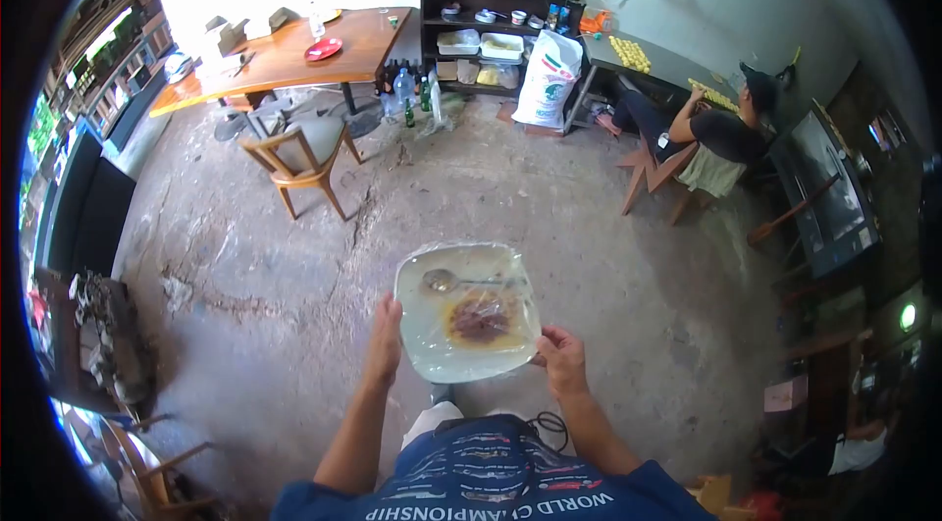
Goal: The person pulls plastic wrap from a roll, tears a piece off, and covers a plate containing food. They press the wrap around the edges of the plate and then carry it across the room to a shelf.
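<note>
A pale square plate point(422, 335), covered in clear plastic film, is held out level in front of my body. On it lie a metal spoon point(441, 281) and a patch of reddish-brown food point(481, 317) with an oily yellow edge. My left hand point(386, 339) grips the plate's left edge, its fingers mostly beneath. The lower right edge is pinched between thumb and fingers of my right hand point(560, 356).
A wooden table point(358, 45) with a red plate point(323, 49) stands at back left, a chair point(299, 153) before it. Behind are a black shelf point(461, 24) and a white sack point(547, 79). At right a seated person point(731, 131) works at a table point(667, 65).
</note>
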Available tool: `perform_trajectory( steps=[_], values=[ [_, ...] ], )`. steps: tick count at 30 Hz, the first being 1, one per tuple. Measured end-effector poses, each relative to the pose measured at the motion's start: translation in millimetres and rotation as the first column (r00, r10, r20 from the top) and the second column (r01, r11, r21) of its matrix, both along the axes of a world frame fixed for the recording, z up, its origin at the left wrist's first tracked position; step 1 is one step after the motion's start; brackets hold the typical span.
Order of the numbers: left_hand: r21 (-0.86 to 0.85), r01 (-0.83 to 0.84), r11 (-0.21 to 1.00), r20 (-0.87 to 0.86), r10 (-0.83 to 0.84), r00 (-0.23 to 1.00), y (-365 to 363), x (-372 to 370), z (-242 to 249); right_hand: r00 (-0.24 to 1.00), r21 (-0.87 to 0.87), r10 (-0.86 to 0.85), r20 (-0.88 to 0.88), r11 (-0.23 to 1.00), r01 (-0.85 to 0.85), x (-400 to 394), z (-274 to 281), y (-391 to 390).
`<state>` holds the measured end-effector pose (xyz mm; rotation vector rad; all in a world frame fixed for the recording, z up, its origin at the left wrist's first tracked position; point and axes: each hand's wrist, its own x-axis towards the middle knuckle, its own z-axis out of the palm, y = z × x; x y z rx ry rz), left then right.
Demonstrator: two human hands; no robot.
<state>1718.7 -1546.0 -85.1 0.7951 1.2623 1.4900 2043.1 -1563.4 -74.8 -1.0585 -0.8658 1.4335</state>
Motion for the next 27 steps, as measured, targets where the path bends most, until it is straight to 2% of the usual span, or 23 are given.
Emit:
perform_trajectory(
  steps=[3,4,5,7,8,10,11,13,14,15,16,17,19,20,22,25,27],
  values=[
    [-0.001,0.056,0.998,-0.124,-0.056,0.991,151,-21,54,0.996,-0.024,-0.089,-0.013,0.996,0.089,-6,19,95],
    [0.041,0.166,0.985,-0.278,-0.148,0.949,200,-23,78,0.992,-0.032,-0.126,-0.028,0.992,0.125,-6,23,122],
    [0.054,0.273,0.960,-0.426,-0.225,0.876,259,-13,102,0.991,-0.043,-0.126,-0.037,0.991,0.124,8,25,166],
    [0.030,0.490,0.871,-0.683,-0.340,0.646,339,-13,126,0.984,-0.047,-0.147,-0.102,0.989,0.143,10,18,225],
    [0.021,0.494,0.869,-0.685,-0.347,0.641,390,-16,128,0.983,-0.054,-0.153,-0.106,0.988,0.148,3,19,268],
    [-0.182,0.590,0.787,-0.455,-0.599,0.659,475,-5,122,0.976,-0.016,-0.122,-0.179,0.993,0.121,3,24,340],
    [-0.182,0.589,0.788,-0.456,-0.598,0.659,515,-1,113,0.976,-0.015,-0.121,-0.181,0.993,0.120,7,20,378],
    [0.052,0.471,0.880,-0.359,-0.424,0.832,590,10,96,0.970,-0.011,-0.077,-0.231,0.997,0.076,23,8,463],
    [0.047,0.463,0.885,-0.344,-0.420,0.839,619,16,97,0.969,-0.027,-0.099,-0.225,0.995,0.096,24,13,500],
    [-0.019,0.354,0.935,-0.118,-0.354,0.928,655,18,99,0.971,-0.041,-0.098,-0.218,0.995,0.091,22,20,540],
    [-0.104,0.250,0.963,0.106,-0.239,0.965,690,20,102,0.976,-0.062,-0.090,-0.196,0.995,0.079,22,39,584],
    [-0.113,0.238,0.965,0.120,-0.225,0.967,716,21,106,0.982,-0.084,-0.078,-0.172,0.994,0.064,22,54,622],
    [-0.164,0.298,0.940,0.444,-0.199,0.873,777,21,116,0.987,-0.105,-0.064,-0.149,0.993,0.048,25,74,704],
    [-0.171,0.294,0.940,0.448,-0.191,0.873,803,19,117,0.988,-0.118,-0.053,-0.145,0.992,0.036,24,84,741],
    [-0.047,0.279,0.959,0.530,-0.213,0.821,864,17,121,0.990,-0.125,-0.041,-0.135,0.992,0.024,20,97,818],
    [0.012,0.316,0.949,0.604,-0.259,0.754,968,13,129,0.991,-0.103,-0.039,-0.127,0.994,0.026,13,100,935],
    [0.025,0.316,0.948,0.594,-0.269,0.758,1055,10,113,0.992,-0.054,-0.030,-0.126,0.998,0.024,11,95,1015]
  ],
)
